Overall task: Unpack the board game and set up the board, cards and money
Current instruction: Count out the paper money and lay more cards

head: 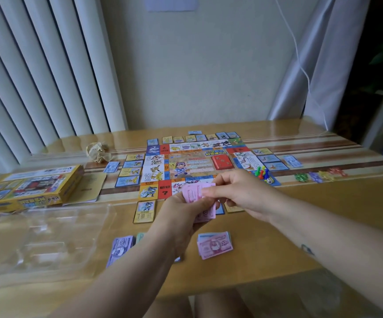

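Fingers (pixel 220 190) of the right hand (pixel 243 193) are closed in a pinch on the top edge of the pink notes (pixel 197 191), thumb and forefinger together on the paper. The left hand (pixel 179 214) is curled round the lower end of the same bundle and holds it from beneath. Both hands hover just above the near edge of the board (pixel 186 166), which lies unfolded in the middle of the table (pixel 300 214). A red deck (pixel 222 162) sits on the board, small cards ring it on all sides, and the pawns (pixel 261 172) stand at its right corner. Nearer the person, a pink pile (pixel 214 245) lies on the table below the hands, and a purple pile (pixel 119 246) lies to its left, partly behind the forearm. The box (pixel 30 187) and a clear tray (pixel 48 237) are pushed off to the left. From where I stand, board and cards look finished and the money is the step in hand: the bundle is being counted or peeled apart. The next move, I'd judge, is to slide one note free without dragging its neighbours, then lay it square on the matching pile. Thin paper clings, so a light thumb will be wanted.
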Action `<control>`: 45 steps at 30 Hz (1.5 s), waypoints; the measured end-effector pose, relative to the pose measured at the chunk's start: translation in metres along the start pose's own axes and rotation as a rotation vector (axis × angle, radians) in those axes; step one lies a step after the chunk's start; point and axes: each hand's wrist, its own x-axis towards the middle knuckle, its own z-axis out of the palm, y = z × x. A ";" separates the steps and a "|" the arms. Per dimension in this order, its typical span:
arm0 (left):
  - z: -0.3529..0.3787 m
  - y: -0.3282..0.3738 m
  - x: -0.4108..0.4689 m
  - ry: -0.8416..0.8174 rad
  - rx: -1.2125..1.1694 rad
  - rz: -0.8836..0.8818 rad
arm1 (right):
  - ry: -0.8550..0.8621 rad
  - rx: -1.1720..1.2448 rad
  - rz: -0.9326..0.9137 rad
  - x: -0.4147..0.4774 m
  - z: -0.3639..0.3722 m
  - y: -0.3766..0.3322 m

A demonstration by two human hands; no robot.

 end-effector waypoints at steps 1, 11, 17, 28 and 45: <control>0.002 0.002 0.004 -0.002 0.016 -0.001 | 0.004 -0.003 0.012 0.004 -0.004 -0.001; 0.035 0.026 0.068 0.007 -0.230 -0.186 | 0.263 -0.096 0.044 0.058 -0.080 0.016; 0.067 0.042 0.107 -0.082 -0.293 -0.305 | 0.549 -0.345 0.148 0.105 -0.185 0.068; 0.104 0.042 0.178 -0.153 -0.198 -0.259 | 0.513 -0.673 0.258 0.147 -0.236 0.138; 0.050 0.061 0.209 -0.059 0.074 -0.127 | 0.074 -0.383 -0.027 0.173 -0.129 -0.018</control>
